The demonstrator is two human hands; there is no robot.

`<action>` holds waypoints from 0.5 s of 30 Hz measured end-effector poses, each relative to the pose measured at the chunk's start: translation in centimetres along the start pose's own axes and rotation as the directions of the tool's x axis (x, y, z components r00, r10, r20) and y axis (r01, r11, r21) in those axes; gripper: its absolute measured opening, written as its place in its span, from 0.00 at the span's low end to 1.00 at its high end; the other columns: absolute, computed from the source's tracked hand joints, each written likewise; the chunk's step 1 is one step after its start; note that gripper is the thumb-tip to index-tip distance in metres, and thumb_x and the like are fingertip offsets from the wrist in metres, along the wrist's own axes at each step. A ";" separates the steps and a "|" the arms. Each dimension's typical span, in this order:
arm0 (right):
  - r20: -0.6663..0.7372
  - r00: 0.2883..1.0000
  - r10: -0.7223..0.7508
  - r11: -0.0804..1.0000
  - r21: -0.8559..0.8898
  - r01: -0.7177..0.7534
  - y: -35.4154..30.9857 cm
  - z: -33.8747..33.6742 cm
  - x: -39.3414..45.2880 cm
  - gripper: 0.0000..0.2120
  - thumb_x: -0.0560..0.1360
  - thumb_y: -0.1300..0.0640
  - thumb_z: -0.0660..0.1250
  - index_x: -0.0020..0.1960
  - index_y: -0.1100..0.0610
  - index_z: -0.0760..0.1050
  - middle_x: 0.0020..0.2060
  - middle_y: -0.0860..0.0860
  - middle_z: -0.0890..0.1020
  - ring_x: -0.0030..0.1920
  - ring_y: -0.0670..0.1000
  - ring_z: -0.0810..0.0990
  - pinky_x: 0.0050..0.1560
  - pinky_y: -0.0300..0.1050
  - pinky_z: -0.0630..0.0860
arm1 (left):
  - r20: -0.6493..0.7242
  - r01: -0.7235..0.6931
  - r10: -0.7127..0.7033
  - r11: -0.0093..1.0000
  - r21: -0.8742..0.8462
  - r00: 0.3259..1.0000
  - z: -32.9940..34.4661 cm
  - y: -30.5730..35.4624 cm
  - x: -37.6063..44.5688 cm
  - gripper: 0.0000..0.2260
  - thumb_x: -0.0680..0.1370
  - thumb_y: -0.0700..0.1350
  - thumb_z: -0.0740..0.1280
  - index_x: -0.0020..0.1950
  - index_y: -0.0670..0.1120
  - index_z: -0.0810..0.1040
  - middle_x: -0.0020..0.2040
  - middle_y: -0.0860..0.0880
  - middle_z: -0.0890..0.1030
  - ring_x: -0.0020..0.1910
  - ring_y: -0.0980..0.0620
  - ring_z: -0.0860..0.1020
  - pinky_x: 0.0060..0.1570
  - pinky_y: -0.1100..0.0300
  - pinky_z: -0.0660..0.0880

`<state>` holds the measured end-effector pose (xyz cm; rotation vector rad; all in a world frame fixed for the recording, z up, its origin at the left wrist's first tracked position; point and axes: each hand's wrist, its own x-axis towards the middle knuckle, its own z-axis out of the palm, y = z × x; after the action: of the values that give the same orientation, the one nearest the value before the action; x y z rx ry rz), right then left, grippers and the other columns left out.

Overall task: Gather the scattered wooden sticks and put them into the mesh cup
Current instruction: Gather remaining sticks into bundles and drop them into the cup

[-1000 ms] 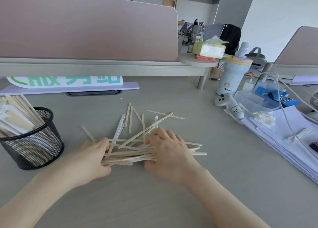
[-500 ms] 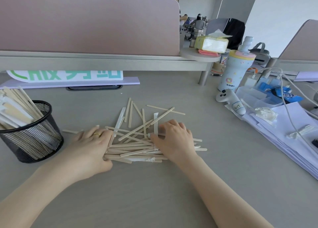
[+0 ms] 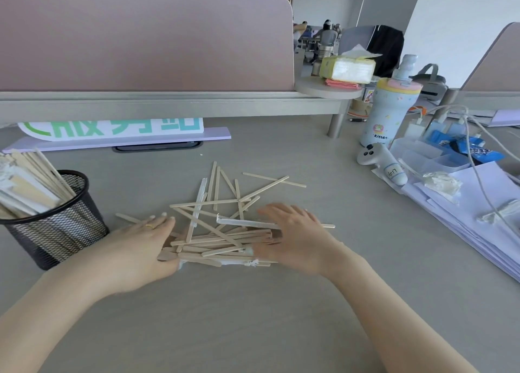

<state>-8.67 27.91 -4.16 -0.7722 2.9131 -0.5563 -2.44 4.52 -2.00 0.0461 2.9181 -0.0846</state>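
Observation:
A loose pile of flat wooden sticks (image 3: 222,233) lies on the grey desk, with several more fanned out behind it (image 3: 225,190). My left hand (image 3: 143,246) presses flat against the pile's left end, fingers extended, a ring on one finger. My right hand (image 3: 295,237) presses against the pile's right end, fingers spread. Neither hand has closed around any stick. The black mesh cup (image 3: 53,226) stands at the left of the desk, holding several sticks and wrapped ones that lean left.
A pink divider with a shelf (image 3: 168,102) runs across the back. A white game controller (image 3: 380,164), a pale blue bottle (image 3: 391,111), stacked papers (image 3: 478,218) and cables (image 3: 478,153) crowd the right side. A green-lettered sign (image 3: 112,128) stands behind the cup.
Both hands have opened from curled to flat and moved slightly apart, now flanking the pile's ends. The bundled sticks sit squeezed between them, a little nearer to me.

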 end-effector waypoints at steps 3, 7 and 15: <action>0.119 0.990 -0.077 0.995 -0.050 0.083 -0.7 0.9 -0.4 0.41 0.68 0.34 0.64 0.75 0.48 0.52 0.73 0.43 0.60 0.74 0.48 0.53 0.74 0.50 0.46 | 0.028 -0.025 0.025 1.000 -0.006 0.999 0.3 -0.1 -0.1 0.29 0.80 0.56 0.51 0.77 0.46 0.46 0.78 0.49 0.45 0.77 0.55 0.47 0.73 0.61 0.48; 0.020 0.988 -0.150 0.988 -0.016 0.151 -1.0 1.1 -0.1 0.27 0.75 0.45 0.62 0.71 0.49 0.60 0.67 0.46 0.68 0.68 0.51 0.63 0.69 0.47 0.58 | -0.117 -0.009 0.018 0.997 0.074 0.993 1.1 0.3 0.1 0.18 0.79 0.53 0.55 0.65 0.47 0.69 0.70 0.48 0.69 0.69 0.51 0.68 0.65 0.57 0.68; 0.031 0.977 -0.209 0.978 0.016 0.209 -1.7 1.0 -0.2 0.17 0.77 0.56 0.59 0.66 0.50 0.66 0.61 0.49 0.71 0.63 0.52 0.67 0.65 0.48 0.64 | -0.225 0.016 -0.016 1.000 0.001 0.974 1.1 1.2 0.6 0.03 0.77 0.46 0.59 0.47 0.51 0.72 0.52 0.52 0.77 0.52 0.49 0.77 0.41 0.58 0.68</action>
<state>-7.52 26.31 -4.44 -1.0841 2.8138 -0.5723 -2.78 5.62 -3.29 0.0349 3.1459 -0.0915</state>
